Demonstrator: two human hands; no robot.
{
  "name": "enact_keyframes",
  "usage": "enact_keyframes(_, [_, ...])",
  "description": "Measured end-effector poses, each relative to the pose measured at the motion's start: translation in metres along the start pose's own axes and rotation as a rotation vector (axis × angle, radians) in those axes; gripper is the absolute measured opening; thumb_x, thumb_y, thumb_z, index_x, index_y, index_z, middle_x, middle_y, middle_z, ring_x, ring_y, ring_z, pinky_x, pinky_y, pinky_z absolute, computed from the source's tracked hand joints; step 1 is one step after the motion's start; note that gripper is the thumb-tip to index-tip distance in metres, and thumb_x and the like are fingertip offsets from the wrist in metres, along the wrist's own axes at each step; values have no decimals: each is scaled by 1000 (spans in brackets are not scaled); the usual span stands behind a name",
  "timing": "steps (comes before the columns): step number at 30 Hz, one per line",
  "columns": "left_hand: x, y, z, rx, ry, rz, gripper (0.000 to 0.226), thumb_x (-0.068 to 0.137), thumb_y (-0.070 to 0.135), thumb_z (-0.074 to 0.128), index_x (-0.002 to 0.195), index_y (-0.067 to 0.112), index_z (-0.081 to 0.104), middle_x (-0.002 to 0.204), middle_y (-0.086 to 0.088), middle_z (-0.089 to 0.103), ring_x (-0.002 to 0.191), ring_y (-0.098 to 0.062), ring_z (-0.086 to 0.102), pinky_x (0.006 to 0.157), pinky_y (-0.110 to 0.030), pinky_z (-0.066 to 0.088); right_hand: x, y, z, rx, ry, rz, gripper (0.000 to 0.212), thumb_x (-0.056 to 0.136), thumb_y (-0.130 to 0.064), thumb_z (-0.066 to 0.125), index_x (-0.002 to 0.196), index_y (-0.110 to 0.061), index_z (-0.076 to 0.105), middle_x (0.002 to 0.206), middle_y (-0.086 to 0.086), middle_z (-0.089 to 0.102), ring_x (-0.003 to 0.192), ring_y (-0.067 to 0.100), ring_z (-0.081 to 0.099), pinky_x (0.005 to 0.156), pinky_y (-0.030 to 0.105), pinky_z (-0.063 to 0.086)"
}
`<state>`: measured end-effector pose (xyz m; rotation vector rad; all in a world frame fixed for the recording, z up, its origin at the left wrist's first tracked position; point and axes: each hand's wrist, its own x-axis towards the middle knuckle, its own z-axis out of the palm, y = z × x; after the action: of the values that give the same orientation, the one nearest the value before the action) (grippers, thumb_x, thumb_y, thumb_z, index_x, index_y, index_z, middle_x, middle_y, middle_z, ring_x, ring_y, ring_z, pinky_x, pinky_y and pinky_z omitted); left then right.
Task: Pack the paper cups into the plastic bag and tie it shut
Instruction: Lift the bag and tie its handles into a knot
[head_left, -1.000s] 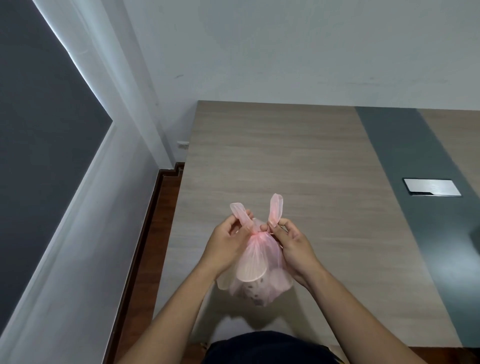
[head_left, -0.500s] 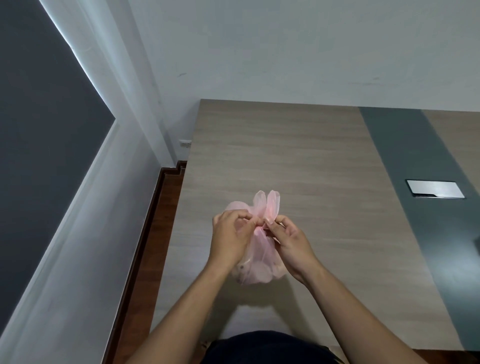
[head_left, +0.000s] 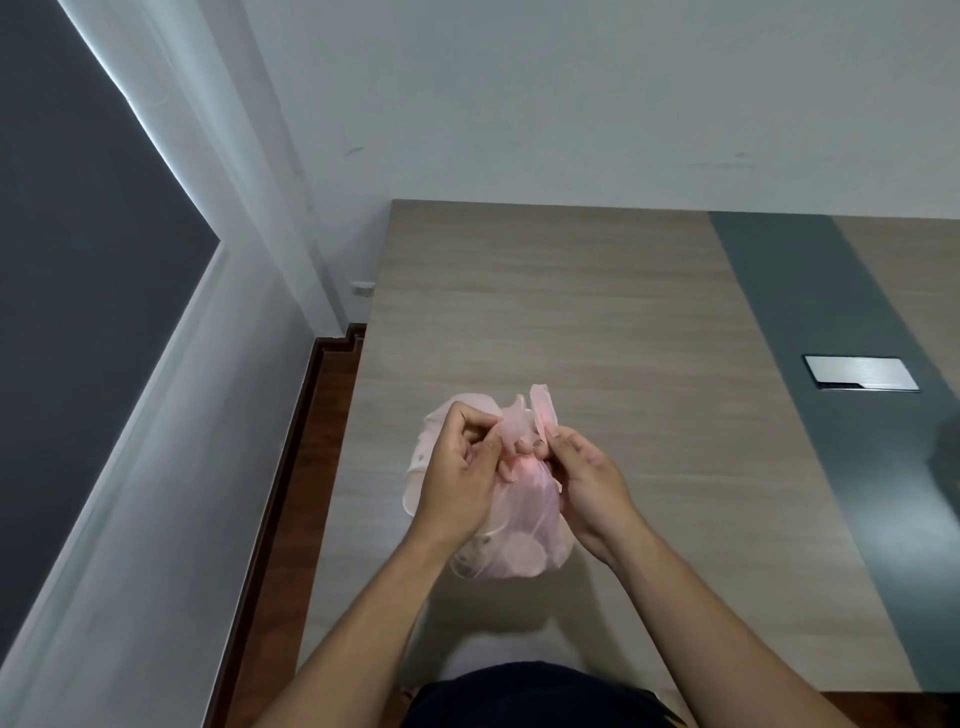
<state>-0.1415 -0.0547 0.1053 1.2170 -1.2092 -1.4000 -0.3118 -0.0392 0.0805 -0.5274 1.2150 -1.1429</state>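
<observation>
Low in the middle of the frame, a pink plastic bag (head_left: 524, 525) of paper cups (head_left: 514, 558) sits above the wooden table (head_left: 597, 322). Left hand (head_left: 457, 483) and right hand (head_left: 589, 480) each have their grip pinched tight on the bag's handle loops (head_left: 540, 410) at the gathered neck

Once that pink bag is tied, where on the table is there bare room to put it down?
Bare wood lies beyond the pink plastic bag up to the white wall, and rightward to the grey table stripe. The silver rectangular plate occupies the stripe. Both hands crowd the near edge.
</observation>
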Motion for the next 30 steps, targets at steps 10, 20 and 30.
enact_keyframes(10, [11,5,-15,-135,-184,-231,54,100,29,77,151,35,62,90,-28,75,81,-27,68,83,-38,59,-21,-25,14,-451,-99,-192,28,111,-9,60,113,-23,85,108,4,85,104,29,79,91,40,63])
enact_keyframes(20, [13,-5,-29,10,-223,-290,32,100,29,81,95,10,55,74,-20,67,64,-21,61,64,-31,53,-23,-38,-5,-631,-367,-104,46,99,-31,83,138,-33,59,104,20,81,74,31,68,71,37,56])
enact_keyframes(30, [-1,0,-30,182,-286,-206,38,93,34,86,104,3,67,99,-7,83,92,-20,81,90,-43,64,-19,-28,2,-701,-1,-147,36,112,-32,59,86,-8,52,72,16,80,41,31,62,64,49,62])
